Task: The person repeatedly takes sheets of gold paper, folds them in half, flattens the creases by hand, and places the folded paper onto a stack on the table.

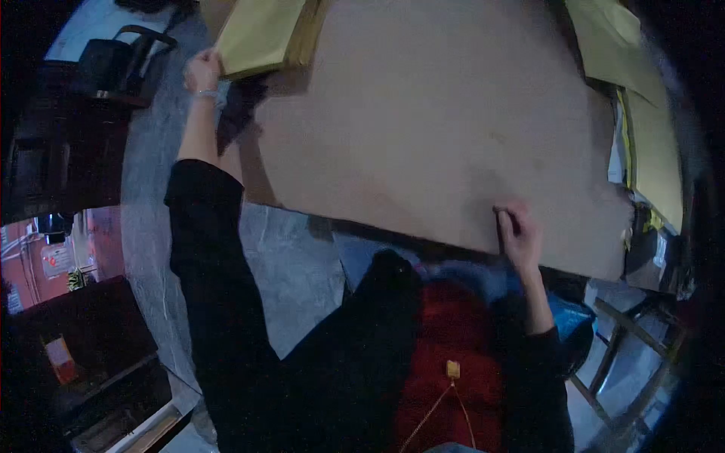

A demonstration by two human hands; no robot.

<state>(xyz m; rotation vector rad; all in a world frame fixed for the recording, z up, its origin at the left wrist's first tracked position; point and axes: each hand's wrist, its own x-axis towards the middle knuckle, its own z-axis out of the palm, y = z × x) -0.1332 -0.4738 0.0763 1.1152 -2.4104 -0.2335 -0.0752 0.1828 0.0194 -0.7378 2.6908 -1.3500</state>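
Observation:
My left hand point(202, 72) is stretched out to the far left of the table. Its fingers are closed at the corner of a stack of yellow paper sheets point(260, 36), whose thick layered edge shows on the right. Low over the front part of the brown tabletop point(423, 128) is my right hand point(519, 235). Its thumb and fingers are curled into a pinch, and a small dark spot shows at the fingertips. What is in that pinch, if anything, I cannot make out.
More yellow sheets point(653, 143) lie along the table's right edge, some hanging over it. A dark chair-like object point(113, 64) stands at the upper left. Dark furniture point(83, 347) is at the lower left. A wooden frame point(623, 325) and a blue bag point(570, 325) are at the lower right.

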